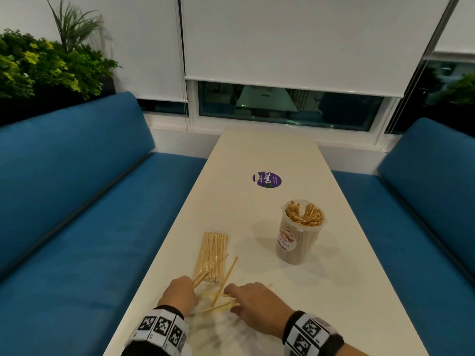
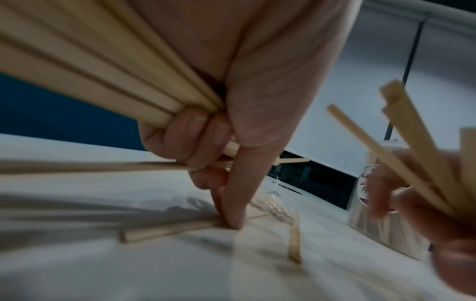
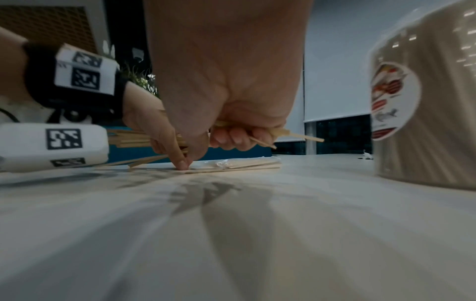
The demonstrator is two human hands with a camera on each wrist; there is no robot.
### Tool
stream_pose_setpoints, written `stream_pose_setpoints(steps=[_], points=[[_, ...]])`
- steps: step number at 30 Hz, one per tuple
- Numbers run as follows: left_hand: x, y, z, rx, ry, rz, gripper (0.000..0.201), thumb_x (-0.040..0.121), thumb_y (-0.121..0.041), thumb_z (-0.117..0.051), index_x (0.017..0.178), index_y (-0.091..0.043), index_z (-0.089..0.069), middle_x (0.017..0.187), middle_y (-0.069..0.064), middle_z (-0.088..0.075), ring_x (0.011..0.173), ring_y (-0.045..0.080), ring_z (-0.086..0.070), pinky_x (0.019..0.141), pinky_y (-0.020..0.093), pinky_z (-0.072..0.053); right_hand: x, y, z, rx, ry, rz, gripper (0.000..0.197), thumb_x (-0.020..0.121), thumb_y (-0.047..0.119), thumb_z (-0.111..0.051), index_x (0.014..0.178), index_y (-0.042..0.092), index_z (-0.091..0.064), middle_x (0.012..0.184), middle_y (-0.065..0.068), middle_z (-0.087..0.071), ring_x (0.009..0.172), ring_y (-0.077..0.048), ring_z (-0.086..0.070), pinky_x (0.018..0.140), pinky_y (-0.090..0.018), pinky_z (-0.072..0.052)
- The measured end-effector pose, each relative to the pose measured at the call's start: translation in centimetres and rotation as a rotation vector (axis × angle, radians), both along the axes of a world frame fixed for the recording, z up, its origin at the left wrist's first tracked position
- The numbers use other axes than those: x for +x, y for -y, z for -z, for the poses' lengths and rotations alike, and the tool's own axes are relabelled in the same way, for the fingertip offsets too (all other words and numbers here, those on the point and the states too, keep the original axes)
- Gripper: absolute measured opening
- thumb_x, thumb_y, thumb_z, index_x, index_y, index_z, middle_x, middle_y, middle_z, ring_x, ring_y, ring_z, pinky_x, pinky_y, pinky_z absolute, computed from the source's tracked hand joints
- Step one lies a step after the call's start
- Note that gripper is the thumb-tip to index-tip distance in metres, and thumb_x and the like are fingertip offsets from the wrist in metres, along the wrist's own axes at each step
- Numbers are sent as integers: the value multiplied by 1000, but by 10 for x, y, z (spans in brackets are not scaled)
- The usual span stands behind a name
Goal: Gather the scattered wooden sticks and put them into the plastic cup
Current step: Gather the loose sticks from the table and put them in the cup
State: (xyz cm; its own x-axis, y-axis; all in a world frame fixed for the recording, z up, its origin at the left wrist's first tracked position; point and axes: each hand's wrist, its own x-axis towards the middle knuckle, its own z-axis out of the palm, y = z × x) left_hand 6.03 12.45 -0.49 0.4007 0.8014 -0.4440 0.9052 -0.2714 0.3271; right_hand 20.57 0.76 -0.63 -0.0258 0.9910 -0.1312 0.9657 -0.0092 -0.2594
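Several thin wooden sticks [image 1: 221,296] lie scattered on the white table [image 1: 334,291] between my two hands. My left hand [image 1: 180,291] grips a bundle of sticks [image 2: 103,77] in its curled fingers, while its index finger [image 2: 239,199] presses a loose stick [image 2: 167,230] against the table. My right hand [image 1: 254,301] holds a few sticks [image 3: 291,134] in its curled fingers, low over the table. The clear plastic cup [image 1: 299,235], labelled and packed with upright sticks, stands beyond my right hand.
A clear plastic packet of sticks [image 1: 212,255] lies just beyond my left hand. A purple round sticker [image 1: 266,179] is on the table farther back. Blue benches [image 1: 77,201] flank the table, with a window behind and plants [image 1: 38,62] at the back left.
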Motion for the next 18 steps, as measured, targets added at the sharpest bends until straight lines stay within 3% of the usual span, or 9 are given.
stream_pose_setpoints(steps=[3,6,9,11,14,18], points=[[-4,1,-1,-40,-39,49,22,91,-19,-51,110,-9,-54,112,6,-60,96,18,-58,75,20,-43,-2,-15,5,34,74,-100,38,93,10,-41,129,18,-52,105,-17,-66,97,-36,-58,82,-40,-39],[-11,4,-1,-86,-66,85,10,90,-18,-48,99,-15,-50,102,3,-56,88,15,-53,69,17,-39,-3,-20,7,59,57,-168,38,91,8,-46,127,17,-57,99,-19,-64,92,-35,-58,72,-35,-31],[-22,8,-4,-134,-46,115,11,89,-26,-52,95,-18,-48,90,-4,-52,82,12,-49,59,15,-37,-1,-19,8,46,4,-128,38,91,9,-48,126,18,-58,101,-18,-60,90,-34,-56,70,-29,-26],[-29,9,-6,-160,-26,117,13,88,-31,-54,88,-21,-47,82,-9,-48,74,7,-47,55,14,-34,1,-17,9,29,-44,-81,34,91,11,-50,122,16,-62,103,-16,-58,89,-34,-56,69,-30,-30],[-39,9,-14,-189,42,65,18,86,-29,-54,72,-22,-48,68,-8,-45,58,5,-41,51,15,-32,1,-16,9,23,-61,-55,26,92,16,-52,110,5,-66,108,-16,-55,90,-37,-58,75,-38,-42],[-47,11,-29,-239,169,16,25,86,-22,-54,63,-20,-45,59,-6,-38,46,6,-33,44,15,-28,1,-12,13,21,-35,-92,22,93,11,-48,108,0,-60,113,-16,-55,97,-35,-56,83,-41,-43]])
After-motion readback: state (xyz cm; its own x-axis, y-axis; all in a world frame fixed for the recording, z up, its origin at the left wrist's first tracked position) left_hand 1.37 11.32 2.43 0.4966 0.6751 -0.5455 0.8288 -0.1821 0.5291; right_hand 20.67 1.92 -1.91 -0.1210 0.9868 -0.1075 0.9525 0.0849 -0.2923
